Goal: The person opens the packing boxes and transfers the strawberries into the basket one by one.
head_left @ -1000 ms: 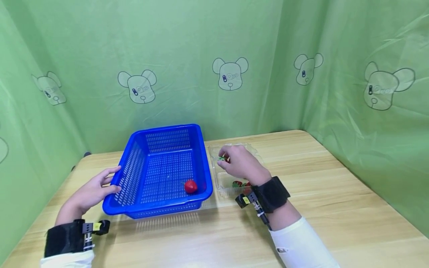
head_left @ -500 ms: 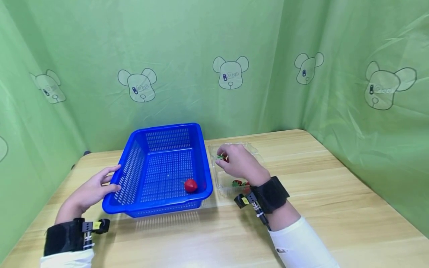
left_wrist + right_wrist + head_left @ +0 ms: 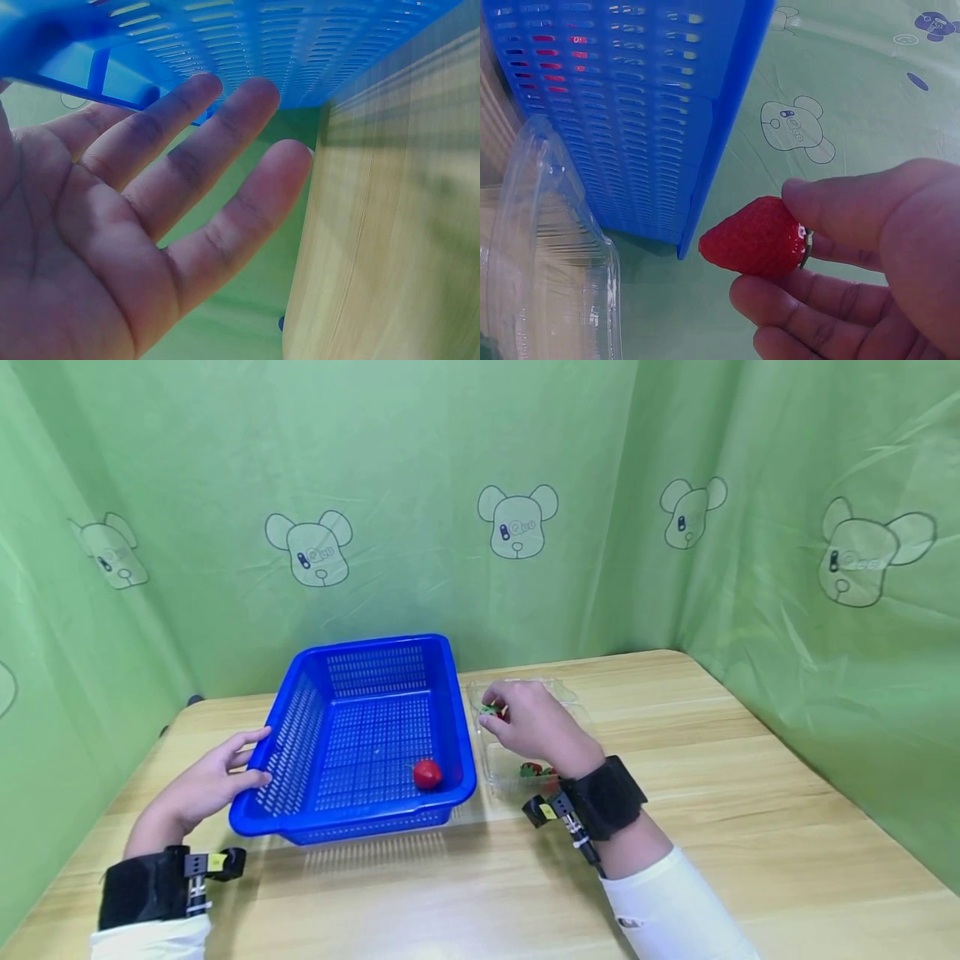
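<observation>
A blue plastic basket [image 3: 341,820] with slotted walls stands on the table, one red strawberry [image 3: 427,774] lying in its near right corner. My left hand [image 3: 206,781] holds the basket's left rim, the thumb lapping over it. In the left wrist view several fingers [image 3: 255,202] stretch out below the rim, nearly straight; the thumb is out of that view. My right hand [image 3: 534,720] pinches another strawberry [image 3: 757,238] near its leafy end between thumb and fingers. It hovers above a clear plastic box [image 3: 501,760] holding more strawberries [image 3: 531,770], partly hidden by the wrist.
The clear box [image 3: 562,277] sits close beside the basket's right wall. A wooden table [image 3: 720,827] extends around both, in front and to the right. Green curtains [image 3: 405,460] printed with bear heads hang behind and at the sides.
My right hand has drifted slightly left toward the basket with its strawberry. The left hand, basket and other strawberries stay put; the head view has shifted slightly.
</observation>
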Motion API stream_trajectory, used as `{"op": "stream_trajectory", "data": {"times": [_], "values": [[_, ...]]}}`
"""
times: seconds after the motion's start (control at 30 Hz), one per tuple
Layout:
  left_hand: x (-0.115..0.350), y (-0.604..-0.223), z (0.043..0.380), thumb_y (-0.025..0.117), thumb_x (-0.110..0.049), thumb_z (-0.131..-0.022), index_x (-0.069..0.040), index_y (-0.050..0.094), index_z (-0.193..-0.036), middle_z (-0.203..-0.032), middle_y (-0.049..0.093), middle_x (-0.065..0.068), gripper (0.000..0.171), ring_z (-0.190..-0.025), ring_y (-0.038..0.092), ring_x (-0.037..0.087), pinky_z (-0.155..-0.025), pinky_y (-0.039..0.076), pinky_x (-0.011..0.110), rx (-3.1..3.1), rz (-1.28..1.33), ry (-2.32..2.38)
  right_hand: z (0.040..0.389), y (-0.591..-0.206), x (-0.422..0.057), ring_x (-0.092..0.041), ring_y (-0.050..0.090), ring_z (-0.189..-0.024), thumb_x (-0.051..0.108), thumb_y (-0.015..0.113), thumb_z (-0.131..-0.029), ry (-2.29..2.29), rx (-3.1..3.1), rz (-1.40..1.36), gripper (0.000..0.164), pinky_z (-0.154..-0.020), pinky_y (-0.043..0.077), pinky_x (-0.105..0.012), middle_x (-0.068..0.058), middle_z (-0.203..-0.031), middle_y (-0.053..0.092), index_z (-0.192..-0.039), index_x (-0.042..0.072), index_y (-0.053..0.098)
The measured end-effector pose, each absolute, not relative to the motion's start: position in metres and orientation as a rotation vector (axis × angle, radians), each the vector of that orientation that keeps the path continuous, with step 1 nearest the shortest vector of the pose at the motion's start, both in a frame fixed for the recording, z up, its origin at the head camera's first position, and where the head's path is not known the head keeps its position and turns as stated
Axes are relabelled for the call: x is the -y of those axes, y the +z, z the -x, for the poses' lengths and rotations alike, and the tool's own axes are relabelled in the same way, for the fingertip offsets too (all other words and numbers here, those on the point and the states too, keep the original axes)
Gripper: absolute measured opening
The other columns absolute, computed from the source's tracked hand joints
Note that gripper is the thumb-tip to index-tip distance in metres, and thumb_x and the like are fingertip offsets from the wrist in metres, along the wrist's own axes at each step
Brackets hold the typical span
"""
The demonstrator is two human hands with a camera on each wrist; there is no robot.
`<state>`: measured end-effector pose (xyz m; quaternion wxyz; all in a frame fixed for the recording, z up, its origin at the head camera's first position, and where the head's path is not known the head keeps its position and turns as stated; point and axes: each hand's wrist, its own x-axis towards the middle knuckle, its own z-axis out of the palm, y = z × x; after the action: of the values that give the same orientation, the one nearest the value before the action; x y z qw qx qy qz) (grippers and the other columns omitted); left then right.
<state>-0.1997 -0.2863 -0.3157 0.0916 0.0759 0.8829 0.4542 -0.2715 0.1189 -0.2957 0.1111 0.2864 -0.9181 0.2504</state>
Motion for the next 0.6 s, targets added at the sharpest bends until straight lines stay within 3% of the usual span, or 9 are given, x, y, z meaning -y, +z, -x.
{"op": "stream_trajectory", "data": {"times": [0.6], "values": [[0.2873,-0.3171,0.2006,0.051,-0.012,-0.096,0.002,0.011,-0.149,-0.137,0.036,0.042,0.068,-0.108,0.057,0.042,-0.087,0.053,0.051,-2.631,-0.211,1.348,0.2693,-0.2982,-0.1106,-0.016,0.062,-0.072,0.016,0.067,-0.088,0.82,2.568,-0.897,0.015,-0.063,0.057,-0.032,-0.008,-0.084,0.069,-0.097,0.003,0.067]]}}
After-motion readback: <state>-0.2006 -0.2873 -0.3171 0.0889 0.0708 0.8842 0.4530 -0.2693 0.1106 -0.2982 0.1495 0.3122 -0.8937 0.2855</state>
